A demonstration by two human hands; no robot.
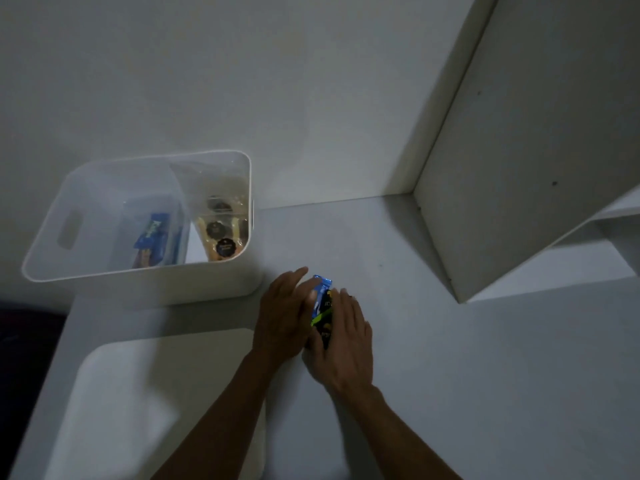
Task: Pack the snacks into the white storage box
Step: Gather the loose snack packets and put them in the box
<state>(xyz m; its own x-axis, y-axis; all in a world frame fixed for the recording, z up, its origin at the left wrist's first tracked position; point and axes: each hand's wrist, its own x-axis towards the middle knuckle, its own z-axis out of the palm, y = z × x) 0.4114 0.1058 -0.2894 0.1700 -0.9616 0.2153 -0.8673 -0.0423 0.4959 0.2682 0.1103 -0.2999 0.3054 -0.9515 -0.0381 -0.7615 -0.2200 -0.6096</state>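
The white storage box [52,268] stands open at the back left of the white table. Inside it lie a blue snack packet [152,233] on the left and clear-wrapped pastries with dark round labels [221,237] on the right. Just right of the box's front corner, my left hand [284,320] and my right hand [343,344] press from both sides on a small bunch of snack packets [322,308], one blue, one black with a green stripe. The packets rest on the table between my palms, mostly hidden.
A white lid [138,410] lies flat at the front left, by the table's left edge. A white wall runs behind, and a white shelf panel [519,168] stands at the right with a shelf board jutting out.
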